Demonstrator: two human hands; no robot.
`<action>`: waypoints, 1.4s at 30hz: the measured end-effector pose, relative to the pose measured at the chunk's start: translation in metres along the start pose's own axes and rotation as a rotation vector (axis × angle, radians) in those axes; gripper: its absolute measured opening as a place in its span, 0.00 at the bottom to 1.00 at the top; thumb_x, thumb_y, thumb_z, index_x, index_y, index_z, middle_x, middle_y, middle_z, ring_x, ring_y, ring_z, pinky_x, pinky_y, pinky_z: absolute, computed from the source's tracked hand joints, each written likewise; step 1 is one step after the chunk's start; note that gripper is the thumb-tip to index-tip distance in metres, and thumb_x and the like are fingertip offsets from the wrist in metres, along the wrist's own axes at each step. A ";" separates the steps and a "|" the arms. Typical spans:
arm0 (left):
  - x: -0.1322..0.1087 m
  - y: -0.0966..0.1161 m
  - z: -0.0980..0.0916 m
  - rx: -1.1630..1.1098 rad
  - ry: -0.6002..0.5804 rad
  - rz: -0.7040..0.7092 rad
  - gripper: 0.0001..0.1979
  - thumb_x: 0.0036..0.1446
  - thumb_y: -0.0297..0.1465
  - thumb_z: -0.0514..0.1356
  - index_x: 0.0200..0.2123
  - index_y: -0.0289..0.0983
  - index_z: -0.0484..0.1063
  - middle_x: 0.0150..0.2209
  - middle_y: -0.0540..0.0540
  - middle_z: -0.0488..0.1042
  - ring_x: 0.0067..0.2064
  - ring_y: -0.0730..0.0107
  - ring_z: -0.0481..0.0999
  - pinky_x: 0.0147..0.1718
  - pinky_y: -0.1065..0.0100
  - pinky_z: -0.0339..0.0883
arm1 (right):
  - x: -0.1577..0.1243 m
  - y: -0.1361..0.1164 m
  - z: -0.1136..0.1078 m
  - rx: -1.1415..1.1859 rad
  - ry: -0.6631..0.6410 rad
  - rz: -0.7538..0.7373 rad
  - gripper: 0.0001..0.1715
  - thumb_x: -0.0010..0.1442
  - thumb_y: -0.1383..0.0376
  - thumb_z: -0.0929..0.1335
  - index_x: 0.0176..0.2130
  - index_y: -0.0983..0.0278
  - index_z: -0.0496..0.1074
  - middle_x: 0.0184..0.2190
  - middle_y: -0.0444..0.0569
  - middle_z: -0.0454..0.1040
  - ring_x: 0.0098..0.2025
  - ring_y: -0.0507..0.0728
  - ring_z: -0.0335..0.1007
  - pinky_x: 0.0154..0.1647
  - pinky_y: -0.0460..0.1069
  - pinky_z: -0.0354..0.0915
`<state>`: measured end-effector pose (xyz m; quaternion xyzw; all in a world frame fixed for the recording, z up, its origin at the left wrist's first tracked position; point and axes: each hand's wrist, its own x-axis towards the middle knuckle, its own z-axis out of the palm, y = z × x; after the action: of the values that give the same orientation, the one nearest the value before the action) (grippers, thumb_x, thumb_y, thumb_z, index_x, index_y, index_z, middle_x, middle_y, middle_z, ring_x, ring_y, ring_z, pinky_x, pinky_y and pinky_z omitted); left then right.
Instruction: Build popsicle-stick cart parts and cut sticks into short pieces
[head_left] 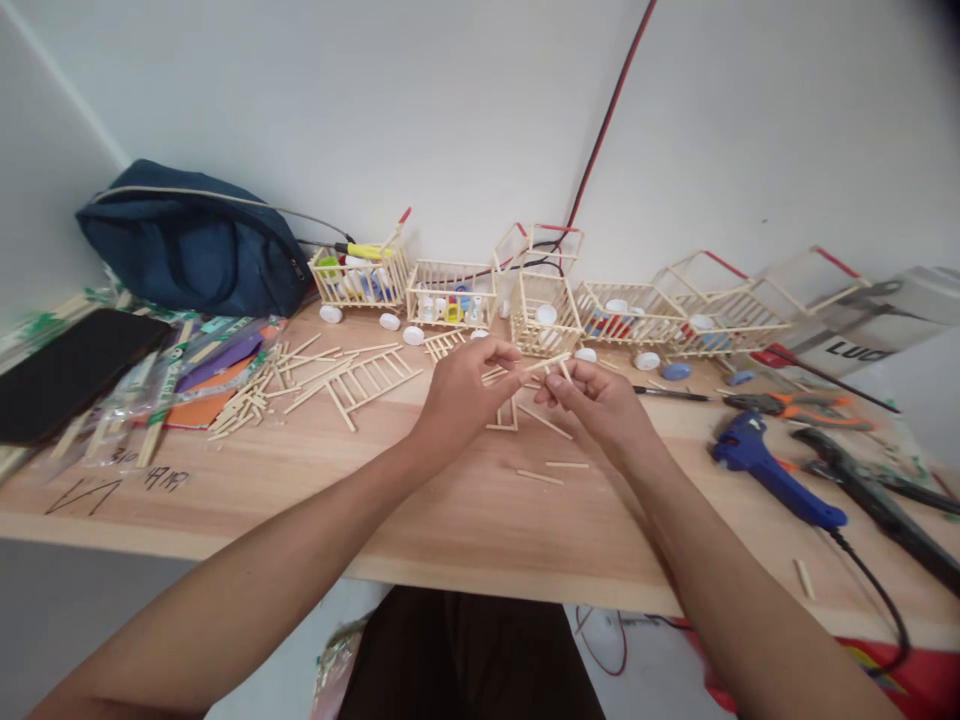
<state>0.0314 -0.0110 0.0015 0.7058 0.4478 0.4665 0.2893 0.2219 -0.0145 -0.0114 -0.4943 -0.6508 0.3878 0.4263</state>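
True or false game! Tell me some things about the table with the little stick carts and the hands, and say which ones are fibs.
1. The left hand and right hand pinch a thin wooden stick between them. True.
2. The blue glue gun lies on the left side of the table. False: it lies on the right side.
3. A dark blue bag sits at the back left, by the wall. True.
4. The stick carts stand along the table's front edge. False: they line up at the back, by the wall.
5. The table is glass. False: it is wood.
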 end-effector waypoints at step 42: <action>0.000 0.004 -0.001 -0.349 -0.122 -0.227 0.09 0.59 0.35 0.59 0.33 0.35 0.73 0.31 0.49 0.74 0.31 0.74 0.72 0.32 0.70 0.65 | -0.010 -0.007 0.001 -0.490 0.258 -0.458 0.08 0.63 0.60 0.66 0.36 0.59 0.73 0.33 0.48 0.76 0.35 0.56 0.71 0.38 0.51 0.64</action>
<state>0.0324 -0.0124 0.0052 0.6170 0.4183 0.4580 0.4844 0.2201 -0.0257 -0.0068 -0.4681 -0.7591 0.0493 0.4497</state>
